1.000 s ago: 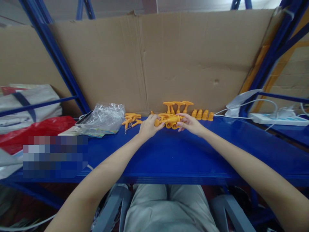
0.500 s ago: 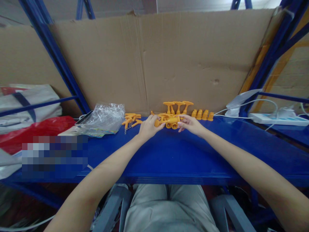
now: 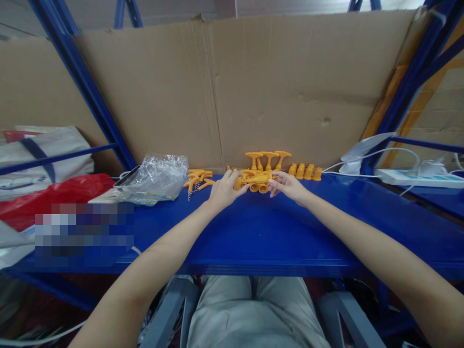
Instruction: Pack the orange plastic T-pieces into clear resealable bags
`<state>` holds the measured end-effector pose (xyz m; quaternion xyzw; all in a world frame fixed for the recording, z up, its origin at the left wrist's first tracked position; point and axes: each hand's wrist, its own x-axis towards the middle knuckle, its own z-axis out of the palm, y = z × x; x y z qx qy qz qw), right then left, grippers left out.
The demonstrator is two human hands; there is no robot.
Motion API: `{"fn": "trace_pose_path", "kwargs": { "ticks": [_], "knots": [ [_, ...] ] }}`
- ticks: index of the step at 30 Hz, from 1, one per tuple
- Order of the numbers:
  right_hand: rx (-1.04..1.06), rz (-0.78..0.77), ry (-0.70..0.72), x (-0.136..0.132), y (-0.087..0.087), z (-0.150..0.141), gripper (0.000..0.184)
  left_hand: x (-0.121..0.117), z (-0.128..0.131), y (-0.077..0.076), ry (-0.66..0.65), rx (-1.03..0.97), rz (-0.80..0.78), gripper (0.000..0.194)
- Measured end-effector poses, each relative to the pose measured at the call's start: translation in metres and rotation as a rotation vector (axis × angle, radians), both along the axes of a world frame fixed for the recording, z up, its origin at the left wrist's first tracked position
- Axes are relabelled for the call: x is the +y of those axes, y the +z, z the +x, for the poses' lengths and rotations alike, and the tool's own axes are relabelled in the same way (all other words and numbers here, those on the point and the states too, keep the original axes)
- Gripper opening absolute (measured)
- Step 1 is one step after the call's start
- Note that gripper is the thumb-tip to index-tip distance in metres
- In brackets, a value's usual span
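At the back middle of the blue table, my left hand [image 3: 225, 187] is closed around an orange plastic piece, mostly hidden by its fingers. My right hand [image 3: 288, 185] pinches the right end of an orange cylindrical part [image 3: 263, 179] with thumb and fingertips. Below that part, two round orange pieces [image 3: 254, 188] turn their hollow ends toward me. More orange pieces crowd behind, partly covered. Left of my left hand lies a small pile of orange handles with metal corkscrew spirals [image 3: 197, 178]. Several T-shaped orange handles [image 3: 268, 158] stand upright behind my hands.
Several orange sleeve-like pieces [image 3: 305, 171] are lined up right of my right hand. A clear plastic bag [image 3: 159, 179] and a red bag [image 3: 61, 193] lie left. A white power strip [image 3: 424, 179] with cables sits far right. Cardboard [image 3: 290, 87] walls the back.
The orange piece in my left hand has turned, and its round end no longer faces me. It sits closer to the cylindrical part. My right hand has barely moved.
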<state>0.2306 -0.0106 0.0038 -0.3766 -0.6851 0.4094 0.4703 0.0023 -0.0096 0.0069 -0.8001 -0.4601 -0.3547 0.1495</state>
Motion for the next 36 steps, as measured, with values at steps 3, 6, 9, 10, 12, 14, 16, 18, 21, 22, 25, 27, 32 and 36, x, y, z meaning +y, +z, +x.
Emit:
{"fn": "trace_pose_path", "kwargs": {
  "ticks": [3,6,9,10,12,14,16,18,21,22,25,27,32,36],
  "knots": [
    [-0.014,0.114,-0.128,0.009,-0.002,0.007,0.037,0.000,-0.002,0.003,-0.004,-0.001,-0.040,0.055],
    [-0.138,0.311,-0.358,0.017,-0.003,0.020,0.039,0.006,-0.010,0.006,0.043,-0.018,-0.061,0.060],
    [-0.386,0.497,-0.588,0.020,-0.005,0.032,0.038,0.017,-0.025,0.005,0.168,0.025,-0.110,0.056],
    [-0.483,0.533,-0.639,0.020,-0.006,0.034,0.037,0.021,-0.030,0.004,0.235,0.042,-0.148,0.055],
    [-0.673,0.585,-0.700,0.019,-0.008,0.035,0.034,0.028,-0.041,0.001,0.375,0.065,-0.234,0.055],
    [-0.841,0.623,-0.706,0.017,-0.010,0.032,0.033,0.034,-0.049,-0.002,0.469,0.085,-0.310,0.056],
    [-0.970,0.629,-0.682,0.015,-0.012,0.026,0.034,0.040,-0.056,-0.006,0.524,0.111,-0.383,0.061],
    [-1.061,0.618,-0.666,0.014,-0.014,0.020,0.035,0.045,-0.060,-0.009,0.550,0.139,-0.454,0.063],
    [-1.140,0.629,-0.675,0.015,-0.017,0.014,0.037,0.052,-0.063,-0.012,0.515,0.194,-0.530,0.050],
    [-1.153,0.635,-0.674,0.016,-0.018,0.014,0.038,0.053,-0.064,-0.013,0.491,0.211,-0.542,0.045],
    [-1.147,0.647,-0.638,0.019,-0.021,0.016,0.042,0.057,-0.065,-0.014,0.464,0.217,-0.540,0.038],
    [-1.120,0.653,-0.591,0.021,-0.024,0.018,0.045,0.057,-0.065,-0.015,0.483,0.194,-0.516,0.038],
    [-1.073,0.627,-0.536,0.021,-0.029,0.019,0.058,0.055,-0.065,-0.015,0.503,0.160,-0.438,0.042],
    [-1.072,0.598,-0.533,0.018,-0.030,0.015,0.063,0.053,-0.062,-0.012,0.458,0.057,-0.330,0.044]
  ]
}}
